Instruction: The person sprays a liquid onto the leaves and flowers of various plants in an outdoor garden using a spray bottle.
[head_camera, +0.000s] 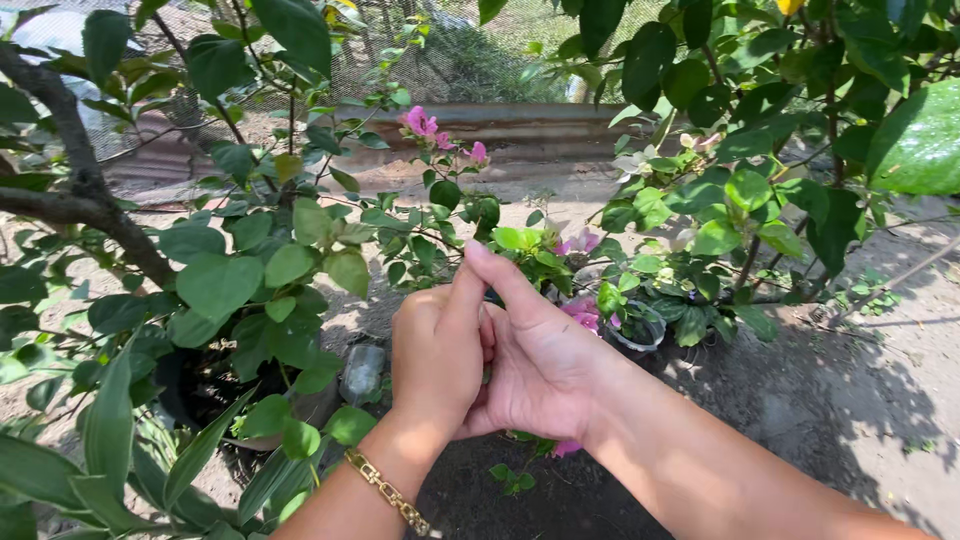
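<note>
- Head view: left hand (437, 360) and right hand (535, 355) pressed together at centre frame, over potted shrubs.
- Left hand: fingers curled, thumb up against right index finger; gold bracelet (388, 493) on wrist.
- Right hand: palm partly open toward camera, index finger raised, other fingers folded behind left hand.
- Grip state: cannot tell what, if anything, is pinched between the hands; contact zone hidden by fingers. A sliver of green visible between the palms, possibly a leaf or stem, too small to confirm.
- Nearest things: pink flowers (582, 312) just behind right hand; one more pink bloom (566, 449) below right wrist.
- Other pink blossoms (421, 122) higher up, well apart from hands.
- Dark pot (185, 385) at left under broad green leaves; small clear container (640, 330) right of hands, among foliage.
- Thick branch (75, 180) upper left; bare sunlit soil (850, 400) right.
- Progress judgement: hands busy at flowering stems, nothing visibly plucked, cut or set aside; work looks mid-step, outcome not shown.
</note>
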